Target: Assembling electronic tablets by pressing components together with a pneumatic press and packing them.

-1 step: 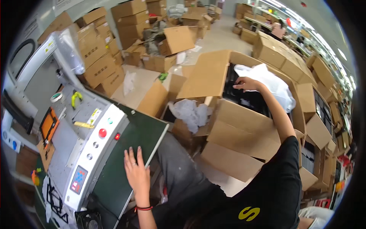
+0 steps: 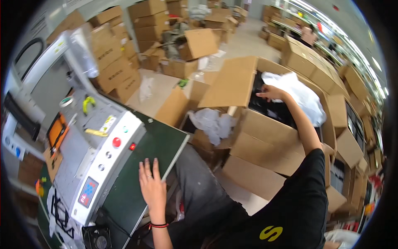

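Observation:
My left hand (image 2: 153,189) lies flat, fingers stretched out, on the front edge of a green-topped bench (image 2: 161,143). It holds nothing. My right hand (image 2: 273,93) reaches into an open cardboard box (image 2: 265,133) on the right. Its fingers are bent together at the black parts (image 2: 271,110) packed inside; what they pinch is too small and dark to make out. White plastic sheeting (image 2: 296,91) is bunched in the box beside that hand, partly under the wrist and covering some of the parts.
A white machine (image 2: 110,162) with buttons and a lit display stands on the bench. On its bed lie green-handled cutters (image 2: 88,104), a tape roll (image 2: 66,101) and an orange-and-black part (image 2: 57,132). A small fan (image 2: 97,237) sits in front. Crumpled plastic (image 2: 212,123) and stacked cartons (image 2: 112,58) surround the bench.
The whole view has shifted a little, so things sit slightly farther right in the picture. My right hand stays at the black parts, its fingers looking more closed. My left hand remains on the bench.

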A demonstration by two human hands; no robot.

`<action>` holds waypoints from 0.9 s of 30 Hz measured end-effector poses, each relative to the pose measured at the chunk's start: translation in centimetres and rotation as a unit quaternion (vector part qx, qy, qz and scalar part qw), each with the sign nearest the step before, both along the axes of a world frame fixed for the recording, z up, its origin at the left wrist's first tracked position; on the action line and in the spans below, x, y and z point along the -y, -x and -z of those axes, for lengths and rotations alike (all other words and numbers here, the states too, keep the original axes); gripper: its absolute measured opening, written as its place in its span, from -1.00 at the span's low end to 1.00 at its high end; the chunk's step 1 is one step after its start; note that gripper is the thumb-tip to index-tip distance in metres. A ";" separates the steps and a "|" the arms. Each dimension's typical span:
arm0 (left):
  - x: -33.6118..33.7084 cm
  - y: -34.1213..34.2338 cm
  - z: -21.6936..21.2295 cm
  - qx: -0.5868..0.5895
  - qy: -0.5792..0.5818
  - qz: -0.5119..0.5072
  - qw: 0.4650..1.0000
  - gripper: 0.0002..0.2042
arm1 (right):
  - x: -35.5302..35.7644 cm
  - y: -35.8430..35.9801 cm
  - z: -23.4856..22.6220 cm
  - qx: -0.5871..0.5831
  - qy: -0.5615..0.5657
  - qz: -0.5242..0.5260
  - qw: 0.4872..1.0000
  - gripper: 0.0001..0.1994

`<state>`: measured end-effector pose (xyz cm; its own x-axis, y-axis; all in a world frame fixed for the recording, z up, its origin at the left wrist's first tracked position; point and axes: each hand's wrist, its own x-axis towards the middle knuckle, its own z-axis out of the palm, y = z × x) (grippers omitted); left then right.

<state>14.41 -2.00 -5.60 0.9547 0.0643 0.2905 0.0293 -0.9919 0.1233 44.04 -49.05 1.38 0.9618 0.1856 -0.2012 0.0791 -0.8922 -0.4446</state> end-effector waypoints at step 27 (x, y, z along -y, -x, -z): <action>-0.4 -2.5 -0.8 -0.151 0.011 -0.051 0.987 -0.20 | -31.6 -5.2 29.9 0.152 0.075 -0.036 0.985 -0.81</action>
